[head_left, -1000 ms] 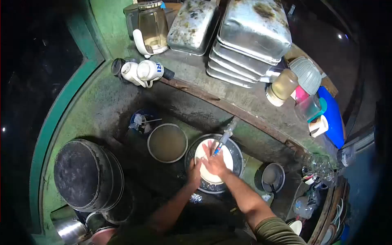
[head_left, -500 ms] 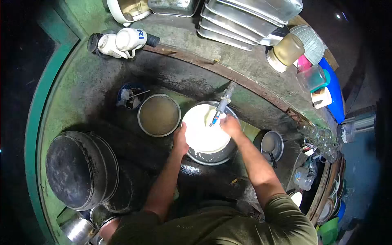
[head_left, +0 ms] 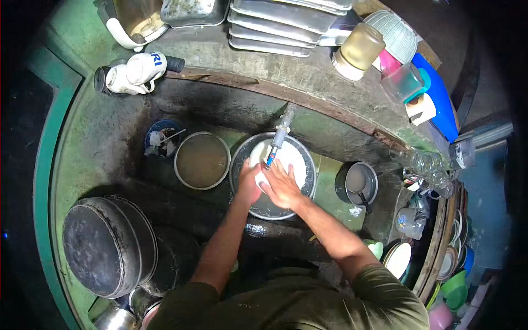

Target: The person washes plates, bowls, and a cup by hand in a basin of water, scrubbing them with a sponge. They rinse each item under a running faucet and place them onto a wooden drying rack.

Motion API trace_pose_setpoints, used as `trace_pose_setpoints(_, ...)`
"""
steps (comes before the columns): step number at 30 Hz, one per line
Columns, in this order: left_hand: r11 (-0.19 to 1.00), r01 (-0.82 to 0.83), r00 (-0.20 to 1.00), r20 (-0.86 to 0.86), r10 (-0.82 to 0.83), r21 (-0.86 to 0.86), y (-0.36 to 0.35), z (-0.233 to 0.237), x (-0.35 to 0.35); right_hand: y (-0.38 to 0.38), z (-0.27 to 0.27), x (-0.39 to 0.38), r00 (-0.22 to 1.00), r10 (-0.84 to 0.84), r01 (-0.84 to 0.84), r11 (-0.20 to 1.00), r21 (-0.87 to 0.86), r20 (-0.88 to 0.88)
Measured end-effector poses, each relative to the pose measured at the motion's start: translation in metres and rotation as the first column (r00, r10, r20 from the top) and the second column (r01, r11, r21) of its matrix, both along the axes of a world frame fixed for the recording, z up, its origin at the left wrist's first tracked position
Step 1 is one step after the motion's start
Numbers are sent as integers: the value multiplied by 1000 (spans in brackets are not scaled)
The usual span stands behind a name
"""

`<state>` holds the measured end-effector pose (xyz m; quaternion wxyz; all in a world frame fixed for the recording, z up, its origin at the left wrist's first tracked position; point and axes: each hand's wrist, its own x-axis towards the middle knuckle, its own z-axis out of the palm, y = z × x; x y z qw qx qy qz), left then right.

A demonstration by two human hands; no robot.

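A round white plate (head_left: 296, 163), brightly lit, is tilted over a wide metal basin (head_left: 312, 181) below the tap (head_left: 279, 136). At its left side my left hand (head_left: 248, 184) is closed on the rim; its fingertips are partly hidden. My right hand (head_left: 283, 188) lies on the plate's face with fingers stretched and apart, close under the tap's mouth. Just left of the basin is a metal bowl (head_left: 202, 161) of cloudy, brownish water.
A dark pot with a ladle (head_left: 357, 184) stands right of the basin. A small blue bowl of scraps (head_left: 162, 138) sits at the left. Large blackened pots (head_left: 104, 245) fill the lower left. Metal trays (head_left: 275, 33) and mugs (head_left: 144, 69) line the ledge above.
The plate has turned and tilted, showing a smaller face. My right hand has moved from its right edge onto its face, fingers spreading. The camera view has shifted slightly.
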<state>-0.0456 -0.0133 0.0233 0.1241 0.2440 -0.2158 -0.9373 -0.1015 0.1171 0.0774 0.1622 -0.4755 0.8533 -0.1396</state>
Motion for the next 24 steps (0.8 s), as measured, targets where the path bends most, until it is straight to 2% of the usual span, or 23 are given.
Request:
trace_pose_setpoints(2, 976, -40, 998, -61, 28, -213, -1, -2, 17, -30, -6, -19, 999, -34, 34, 999, -19, 6)
trace_pose_setpoints(3, 973, -94, 990, 82, 113, -213, -3, 13, 30, -44, -7, -32, 998, -60, 60, 998, -25, 10)
trace_pose_setpoints(4, 972, -100, 989, 89, 121, -214, -9, 17, 42, -56, 3, -45, 976, -157, 135, 979, 150, 148)
trace_pose_setpoints(6, 977, -173, 984, -74, 164, -126, -30, 23, 59, -65, -5, -45, 920, -379, 346, 904, 252, 96)
trace_pose_setpoints(7, 974, -186, 982, 0, 187, -127, -35, 26, 63, -67, -13, -34, 919, -380, 346, 903, 254, 102)
trace_pose_setpoints(8, 974, -186, 982, 0, 188, -127, -33, 25, 60, -69, -24, -17, 980, -198, 196, 974, 116, 4)
trace_pose_setpoints(9, 969, -187, 980, 32, 194, -159, -26, 22, 52, -72, -27, -5, 992, -19, 18, 1000, -5, -123)
trace_pose_setpoints(10, 964, -185, 978, 63, 200, -189, -20, 20, 43, -74, -30, 2, 962, 33, -67, 991, -117, -272)
trace_pose_setpoints(11, 943, -209, 977, -11, 213, -260, -15, 10, 37, -75, -38, -9, 985, -40, -9, 960, -281, -169)
trace_pose_setpoints(12, 943, -210, 977, -8, 215, -257, -16, 5, 36, -78, -22, -19, 994, -97, 66, 900, -431, -50)
trace_pose_setpoints(13, 964, -141, 990, -32, 137, -224, -20, 1, 33, -68, -5, -25, 961, -244, 228, 965, -129, -127)
trace_pose_setpoints(14, 979, -71, 996, -61, 60, -192, -23, 0, 29, -64, 20, -43, 936, -342, 350, 932, 97, -88)
trace_pose_setpoints(15, 984, -55, 998, -47, 48, -170, -24, 2, 24, -52, -8, -73, 925, -371, 378, 890, 256, -78)
trace_pose_setpoints(17, 980, -40, 999, -23, 36, -193, -22, -27, 9, -4, -25, -110, 821, -515, 513, 855, 77, 246)
trace_pose_setpoints(18, 975, -27, 1000, -1, 28, -222, -22, -37, -1, 16, -19, -115, 581, -524, 624, 778, 72, 623)
trace_pose_setpoints(19, 937, -4, 1000, 20, 12, -348, -15, -31, -12, 36, -4, -110, 561, -442, 646, 763, -36, 700)
trace_pose_setpoints(20, 832, 112, 975, 223, 15, -544, -8, -25, -19, 54, 11, -97, 538, -351, 671, 729, -136, 766)
trace_pose_setpoints(22, 866, 113, 969, 247, 13, -487, 14, -32, -39, 83, 19, -69, 525, -205, 615, 762, -202, 826)
trace_pose_setpoints(23, 946, 194, 970, 198, -144, -259, 15, -42, -43, 92, 26, -51, 758, -150, 381, 892, -244, 635)
trace_pose_setpoints(24, 957, 291, 947, 145, -287, -3, 16, -50, -46, 97, 29, -33, 914, -31, 124, 971, -206, 405)
